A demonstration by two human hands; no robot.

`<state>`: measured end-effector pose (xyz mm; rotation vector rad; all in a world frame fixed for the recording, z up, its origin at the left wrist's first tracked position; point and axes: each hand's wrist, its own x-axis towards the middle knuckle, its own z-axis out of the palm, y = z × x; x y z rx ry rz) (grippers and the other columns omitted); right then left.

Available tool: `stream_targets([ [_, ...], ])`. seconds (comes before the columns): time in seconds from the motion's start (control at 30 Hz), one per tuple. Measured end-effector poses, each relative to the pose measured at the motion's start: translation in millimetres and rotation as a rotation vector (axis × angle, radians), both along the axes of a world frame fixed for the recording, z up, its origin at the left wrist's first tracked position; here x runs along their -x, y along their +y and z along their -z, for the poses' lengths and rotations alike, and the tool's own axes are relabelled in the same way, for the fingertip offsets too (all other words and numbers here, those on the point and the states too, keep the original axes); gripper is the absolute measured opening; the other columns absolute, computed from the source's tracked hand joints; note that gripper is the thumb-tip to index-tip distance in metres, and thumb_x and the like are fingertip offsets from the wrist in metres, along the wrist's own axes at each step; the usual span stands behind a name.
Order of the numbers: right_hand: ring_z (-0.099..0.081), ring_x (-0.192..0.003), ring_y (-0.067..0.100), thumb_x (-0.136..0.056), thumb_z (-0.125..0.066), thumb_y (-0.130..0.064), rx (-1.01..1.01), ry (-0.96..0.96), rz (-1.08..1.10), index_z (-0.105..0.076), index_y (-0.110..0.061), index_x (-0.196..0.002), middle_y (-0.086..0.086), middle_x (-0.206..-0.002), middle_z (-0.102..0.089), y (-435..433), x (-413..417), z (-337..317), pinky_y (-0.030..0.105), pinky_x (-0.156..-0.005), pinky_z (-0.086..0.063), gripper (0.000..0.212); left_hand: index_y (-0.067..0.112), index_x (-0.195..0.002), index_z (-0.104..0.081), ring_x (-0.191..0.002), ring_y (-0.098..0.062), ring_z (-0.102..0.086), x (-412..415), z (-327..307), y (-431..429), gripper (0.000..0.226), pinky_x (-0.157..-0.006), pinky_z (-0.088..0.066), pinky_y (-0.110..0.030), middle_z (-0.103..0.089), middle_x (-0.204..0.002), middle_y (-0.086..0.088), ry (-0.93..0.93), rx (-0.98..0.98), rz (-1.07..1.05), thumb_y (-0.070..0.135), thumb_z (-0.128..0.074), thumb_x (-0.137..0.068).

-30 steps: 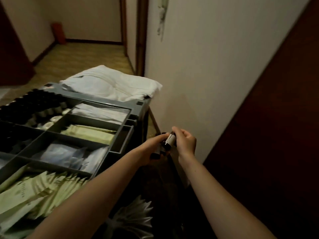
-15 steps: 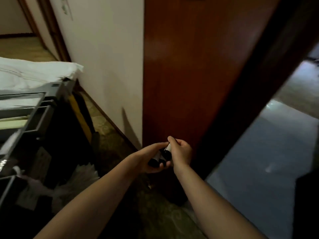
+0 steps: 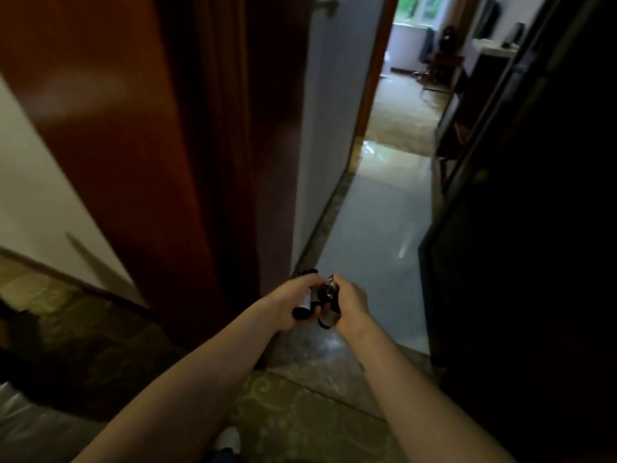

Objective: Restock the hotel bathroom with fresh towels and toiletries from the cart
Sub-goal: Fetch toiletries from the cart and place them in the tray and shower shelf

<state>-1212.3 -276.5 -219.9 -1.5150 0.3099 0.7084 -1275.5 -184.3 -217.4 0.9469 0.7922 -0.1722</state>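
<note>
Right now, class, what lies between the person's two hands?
Small dark-capped toiletry bottles fill the gap, gripped by both the left hand and the right hand. The head view shows this.

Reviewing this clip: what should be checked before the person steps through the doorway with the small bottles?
1. Left hand grips small bottles: ok.
2. Right hand grips another bottle: ok.
3. Doorway ahead stands open: ok.
4. Tiled floor dry: cannot tell, glare.
5. Caps tight: cannot tell, blurred.
</note>
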Motion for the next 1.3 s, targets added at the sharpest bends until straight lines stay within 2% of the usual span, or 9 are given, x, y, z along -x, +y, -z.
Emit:
stream_targets([
  [0.13,-0.06,-0.076,0.03,-0.096,-0.051,-0.018,0.015,-0.015,0.118,-0.058,-0.006,-0.093,0.019,-0.095,-0.063,-36.1,-43.2,3.2,0.034,-0.059,-0.048,0.015,0.004,-0.108,-0.062,-0.065,-0.015,-0.062,-52.5,-7.2,-35.4,0.027,-0.042,-0.047,-0.019,-0.064,-0.096,-0.011,-0.016,-0.005,0.131,0.025,-0.066,-0.091],
  [0.27,-0.058,-0.077,0.026,-0.098,-0.047,-0.015,0.02,-0.127,0.223,-0.061,0.007,-0.102,0.016,-0.089,-0.061,-57.6,-87.0,2.1,0.032,-0.062,-0.047,0.027,0.004,-0.113,-0.064,-0.067,-0.015,-0.062,-102.9,-11.6,-58.4,0.032,-0.043,-0.047,-0.018,-0.065,-0.095,-0.011,-0.043,-0.053,0.161,0.025,-0.07,-0.089],
  [0.43,-0.06,-0.071,0.025,-0.098,-0.05,-0.019,-0.047,-0.095,0.358,-0.061,-0.003,-0.088,0.015,-0.085,-0.063,-56.6,-170.9,2.7,0.034,-0.065,-0.05,0.022,0.007,-0.102,-0.066,-0.065,-0.013,-0.063,-185.7,-6.9,-53.5,0.017,-0.048,-0.046,-0.018,-0.068,-0.079,-0.005,-0.112,-0.047,0.22,0.02,-0.066,-0.09],
  [0.57,-0.051,-0.059,0.02,-0.097,-0.052,-0.022,-0.073,-0.082,0.485,-0.057,-0.008,-0.078,0.012,-0.076,-0.059,-46.7,-256.0,-2.2,0.031,-0.057,-0.045,0.024,0.008,-0.107,-0.063,-0.074,-0.017,-0.064,-271.8,-2.5,-33.8,0.022,-0.057,-0.053,-0.026,-0.067,-0.092,-0.011,-0.127,-0.179,0.262,0.017,-0.068,-0.087],
  [0.73,-0.052,-0.056,0.019,-0.086,-0.068,-0.021,-0.086,-0.061,0.482,-0.059,-0.004,-0.078,0.009,-0.069,-0.057,-29.3,-348.7,-15.9,0.03,-0.054,-0.046,0.02,0.011,-0.115,-0.058,-0.096,-0.03,-0.07,-366.0,-8.5,-6.7,0.028,-0.08,-0.059,-0.041,-0.066,-0.112,-0.02,-0.107,-0.139,0.376,0.014,-0.068,-0.089],
  [0.87,-0.05,-0.067,0.017,-0.084,-0.066,-0.009,-0.122,-0.004,0.445,-0.062,-0.001,-0.097,0.009,-0.087,-0.056,-12.5,-416.1,-21.7,0.031,-0.058,-0.047,0.016,0.008,-0.115,-0.061,-0.096,-0.031,-0.071,-427.2,-9.1,10.5,0.029,-0.082,-0.059,-0.046,-0.068,-0.111,-0.021,-0.037,-0.072,0.398,0.02,-0.068,-0.09],
  [1.0,-0.051,-0.06,0.02,-0.081,-0.053,0.004,-0.156,-0.015,0.428,-0.058,-0.002,-0.104,0.01,-0.076,-0.052,12.1,-484.0,-13.5,0.023,-0.046,-0.045,0.024,0.004,-0.117,-0.058,-0.094,-0.031,-0.071,-491.2,-6.4,23.8,0.027,-0.074,-0.06,-0.041,-0.066,-0.113,-0.022,-0.06,0.025,0.287,0.016,-0.063,-0.093],
  [1.13,-0.062,-0.087,0.027,-0.081,-0.052,0.006,-0.11,-0.08,0.298,-0.056,-0.016,-0.112,0.018,-0.101,-0.063,40.3,-570.7,2.4,0.032,-0.066,-0.052,0.038,0.004,-0.127,-0.053,-0.106,-0.033,-0.067,-578.7,-4.8,48.4,0.035,-0.075,-0.06,-0.039,-0.061,-0.125,-0.022,-0.167,0.06,0.226,0.013,-0.061,-0.094],
  [1.3,-0.068,-0.094,0.032,-0.089,-0.068,-0.011,-0.185,-0.052,0.197,-0.067,-0.004,-0.097,0.017,-0.1,-0.07,62.1,-699.6,-1.7,0.043,-0.085,-0.058,0.011,0.009,-0.126,-0.057,-0.1,-0.023,-0.069,-707.5,-13.3,70.6,0.032,-0.065,-0.057,-0.027,-0.065,-0.121,-0.016,-0.166,0.002,0.14,0.017,-0.059,-0.096],
])
